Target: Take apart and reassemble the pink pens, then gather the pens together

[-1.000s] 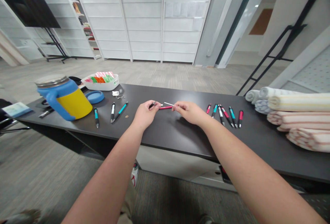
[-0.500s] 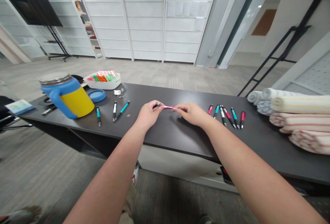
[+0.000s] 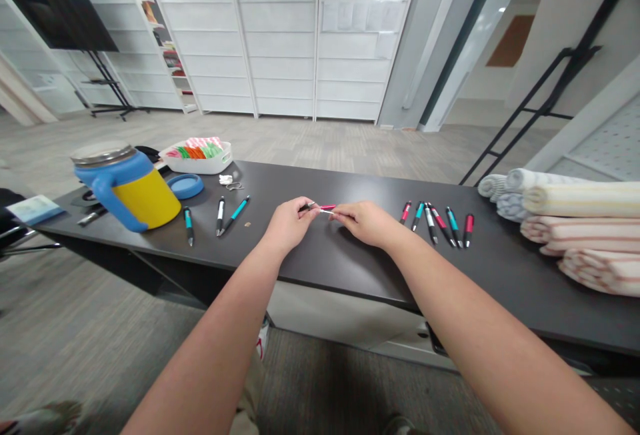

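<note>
My left hand (image 3: 287, 223) pinches the dark end of a red pen (image 3: 325, 208) over the middle of the dark table (image 3: 330, 258). My right hand (image 3: 365, 221) pinches the pen's other end, fingers closed; a thin white part shows at its fingertips. The two hands nearly touch. Three pens (image 3: 220, 215) with teal and white barrels lie to the left of my left hand. Several red, teal and white pens (image 3: 437, 221) lie in a row to the right of my right hand.
A tipped yellow and blue jug (image 3: 127, 188) and a blue lid (image 3: 185, 186) lie at the table's left. A white tray (image 3: 197, 157) of coloured packets stands behind them. Rolled striped towels (image 3: 565, 221) are stacked at the right. White shelving lines the far wall.
A white rod stood out beside the red barrel a second ago. My right hand has moved left toward the left hand, and the rod now sits almost wholly inside the pen.
</note>
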`<state>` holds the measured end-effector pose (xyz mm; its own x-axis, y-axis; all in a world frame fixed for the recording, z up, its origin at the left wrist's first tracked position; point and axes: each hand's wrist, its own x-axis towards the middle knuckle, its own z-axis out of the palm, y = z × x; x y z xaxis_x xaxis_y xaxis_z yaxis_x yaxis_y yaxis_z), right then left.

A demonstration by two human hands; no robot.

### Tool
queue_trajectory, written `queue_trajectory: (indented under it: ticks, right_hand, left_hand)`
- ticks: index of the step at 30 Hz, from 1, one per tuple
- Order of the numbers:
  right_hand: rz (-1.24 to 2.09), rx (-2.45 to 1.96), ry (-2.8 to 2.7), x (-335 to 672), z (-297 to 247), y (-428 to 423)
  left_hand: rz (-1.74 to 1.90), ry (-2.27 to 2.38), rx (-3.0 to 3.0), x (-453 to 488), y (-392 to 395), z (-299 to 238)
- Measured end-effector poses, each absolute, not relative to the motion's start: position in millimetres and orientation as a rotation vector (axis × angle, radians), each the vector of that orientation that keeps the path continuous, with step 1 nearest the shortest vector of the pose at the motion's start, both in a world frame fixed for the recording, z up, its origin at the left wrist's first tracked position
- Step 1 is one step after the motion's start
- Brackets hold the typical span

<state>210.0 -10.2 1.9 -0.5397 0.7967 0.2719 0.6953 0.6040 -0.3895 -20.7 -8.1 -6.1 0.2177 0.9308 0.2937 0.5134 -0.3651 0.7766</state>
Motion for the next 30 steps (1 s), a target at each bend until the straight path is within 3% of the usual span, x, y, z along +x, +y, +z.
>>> queue_trajectory:
  ticks: [17, 30]
  right_hand:
    - [0.214, -1.260, -2.512, 210.7, 3.9, -12.6]
    - [0.228, -1.319, -2.457, 204.0, 2.7, -10.1]
  left_hand:
    - [0.992, 1.323, 2.207, -22.1, -8.5, -7.7]
    - [1.057, 1.278, 2.009, -20.0, -6.1, -12.1]
